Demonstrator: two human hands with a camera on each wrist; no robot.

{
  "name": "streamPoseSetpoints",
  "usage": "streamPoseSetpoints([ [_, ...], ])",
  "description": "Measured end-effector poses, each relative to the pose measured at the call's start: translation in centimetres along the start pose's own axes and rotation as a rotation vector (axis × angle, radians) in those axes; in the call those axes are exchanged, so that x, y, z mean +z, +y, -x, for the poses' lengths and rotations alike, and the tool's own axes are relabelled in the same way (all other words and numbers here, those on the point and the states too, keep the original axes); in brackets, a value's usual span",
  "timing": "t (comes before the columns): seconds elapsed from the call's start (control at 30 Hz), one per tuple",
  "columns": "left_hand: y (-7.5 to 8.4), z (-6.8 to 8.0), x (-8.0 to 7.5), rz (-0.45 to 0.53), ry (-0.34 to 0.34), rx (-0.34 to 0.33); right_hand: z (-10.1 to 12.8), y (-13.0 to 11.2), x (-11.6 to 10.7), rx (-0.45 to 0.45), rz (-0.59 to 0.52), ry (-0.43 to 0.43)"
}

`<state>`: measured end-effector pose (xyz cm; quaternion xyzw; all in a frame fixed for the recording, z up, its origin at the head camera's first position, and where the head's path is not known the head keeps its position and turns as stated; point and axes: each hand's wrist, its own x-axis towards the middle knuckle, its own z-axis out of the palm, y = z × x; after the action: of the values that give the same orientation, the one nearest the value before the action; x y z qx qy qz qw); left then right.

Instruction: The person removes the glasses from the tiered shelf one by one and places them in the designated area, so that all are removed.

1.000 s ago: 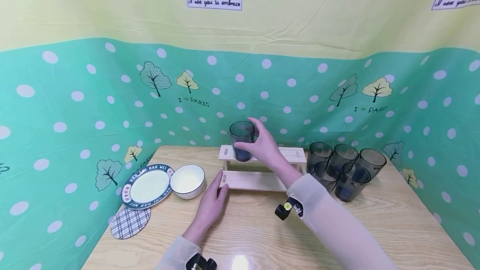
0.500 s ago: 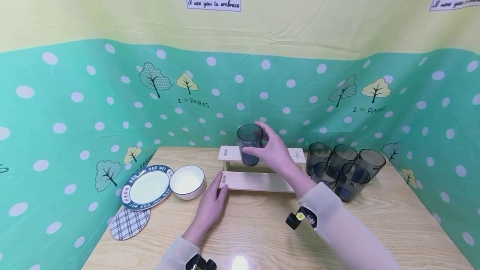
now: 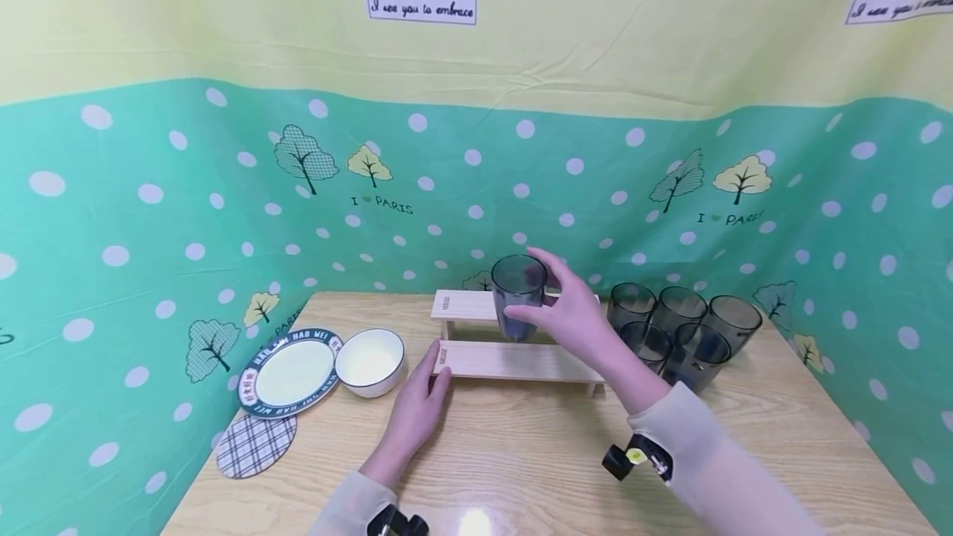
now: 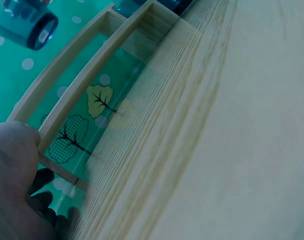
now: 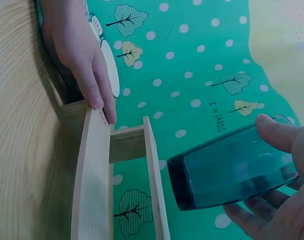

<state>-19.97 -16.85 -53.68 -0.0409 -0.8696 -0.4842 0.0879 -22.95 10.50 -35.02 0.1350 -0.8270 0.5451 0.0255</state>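
Right hand (image 3: 577, 317): grips a dark tinted glass (image 3: 518, 296) by its side, thumb toward the person, fingers round the far side. The glass is upright and held in the air above the wooden rack (image 3: 514, 358), over the gap between the upper and lower steps; its base touches nothing, as the right wrist view confirms.

Left hand (image 3: 419, 412): lies on the counter (image 3: 521, 470) with fingers straight, fingertips (image 5: 104, 107) pressed against the left end of the rack's lower step. It grasps nothing.

Wooden rack: two-step, pale wood, near the middle of the counter's far edge, long side parallel to that edge.

Five glasses (image 3: 681, 329): same dark tint, upright, clustered just right of the rack toward the counter's far right corner.

White bowl (image 3: 370, 361): dark rim, just left of the rack, near the left hand.

Plate (image 3: 289, 372): lettered dark border, touching or just beside the bowl, at the counter's left edge.

Checked coaster (image 3: 256, 443): round, at the left edge, nearer the person than the plate.
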Motion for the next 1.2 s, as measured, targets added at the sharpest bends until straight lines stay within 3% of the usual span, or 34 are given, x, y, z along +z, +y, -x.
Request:
streamPoseSetpoints([
  [0.47,-0.1,-0.1,0.0,-0.010,-0.005,-0.008,3.5,1.4,-4.2,0.025,0.042,0.000],
  [1.2,0.0,0.0,0.0,0.001,-0.006,0.003,8.2,2.2,-11.5,0.076,0.310,0.123],
])
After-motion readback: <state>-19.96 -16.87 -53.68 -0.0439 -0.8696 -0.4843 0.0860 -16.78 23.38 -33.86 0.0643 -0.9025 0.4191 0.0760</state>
